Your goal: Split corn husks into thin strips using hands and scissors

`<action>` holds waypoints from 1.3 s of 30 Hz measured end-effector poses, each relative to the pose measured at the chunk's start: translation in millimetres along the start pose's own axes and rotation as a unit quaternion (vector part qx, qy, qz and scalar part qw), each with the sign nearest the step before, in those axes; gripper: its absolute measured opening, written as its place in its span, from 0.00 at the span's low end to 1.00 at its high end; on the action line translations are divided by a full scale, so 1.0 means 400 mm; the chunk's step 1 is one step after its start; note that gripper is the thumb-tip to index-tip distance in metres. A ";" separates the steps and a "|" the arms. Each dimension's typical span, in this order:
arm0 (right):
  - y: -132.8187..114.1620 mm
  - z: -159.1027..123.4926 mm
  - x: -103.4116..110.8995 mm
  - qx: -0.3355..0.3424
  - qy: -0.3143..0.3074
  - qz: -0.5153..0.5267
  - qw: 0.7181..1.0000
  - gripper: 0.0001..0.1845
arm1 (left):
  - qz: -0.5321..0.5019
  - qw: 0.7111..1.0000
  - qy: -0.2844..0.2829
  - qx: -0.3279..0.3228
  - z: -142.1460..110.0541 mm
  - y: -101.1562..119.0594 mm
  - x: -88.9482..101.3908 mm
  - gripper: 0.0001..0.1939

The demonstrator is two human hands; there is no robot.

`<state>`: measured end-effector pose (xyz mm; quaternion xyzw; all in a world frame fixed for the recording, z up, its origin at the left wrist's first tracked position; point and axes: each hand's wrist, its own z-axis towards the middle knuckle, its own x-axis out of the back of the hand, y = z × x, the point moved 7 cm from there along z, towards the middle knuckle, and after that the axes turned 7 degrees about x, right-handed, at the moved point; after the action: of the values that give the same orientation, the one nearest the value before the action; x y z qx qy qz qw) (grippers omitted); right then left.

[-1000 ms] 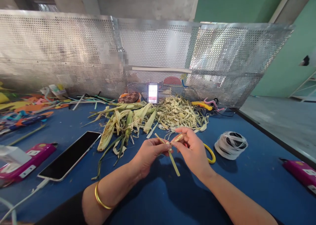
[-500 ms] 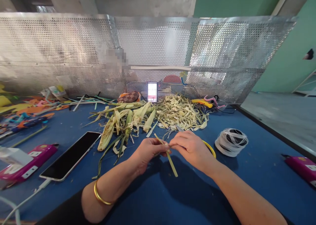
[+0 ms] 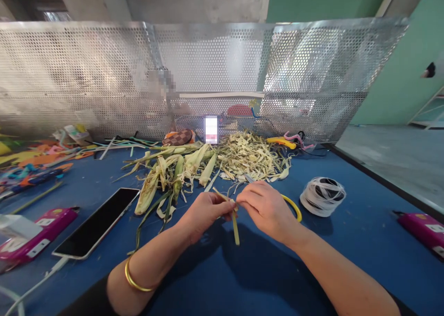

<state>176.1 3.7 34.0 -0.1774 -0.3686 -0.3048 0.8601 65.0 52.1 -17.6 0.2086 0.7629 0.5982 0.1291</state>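
Between the thumb and fingers of my left hand (image 3: 207, 213) is a narrow pale green strip of corn husk (image 3: 236, 230). One end sticks up past the fingertips, and the other hangs below them. My right hand (image 3: 263, 209) is closed, its fingertips close beside my left thumb at the strip. What those fingers pinch is hidden. A grey pointed tip (image 3: 248, 178) shows beyond the right knuckles, and a yellow loop (image 3: 294, 208) curves out behind that hand. Whole corn husks (image 3: 178, 170) and a heap of shredded husk (image 3: 253, 156) lie just past both hands.
A spool of white cord (image 3: 322, 197) stands to the right. At left lie a black-screened phone (image 3: 99, 222) on a cable and a magenta power strip (image 3: 52, 219); another magenta strip (image 3: 421, 230) is far right. A perforated metal panel (image 3: 208, 52) borders the blue table's back.
The husk strip's lower end has swung left, so it hangs more nearly upright. Both hands stay close together in nearly the same pose. The view has shifted slightly.
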 end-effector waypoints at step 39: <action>0.155 -0.169 0.066 -0.366 -0.159 -0.199 0.895 0.07 | -0.231 0.964 0.121 0.051 -0.027 -0.011 0.045 0.07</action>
<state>266.5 4.0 3.6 -0.4488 -0.3905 -0.5503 0.5859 43.4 50.6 -18.2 -0.0415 0.8300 0.5328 0.1596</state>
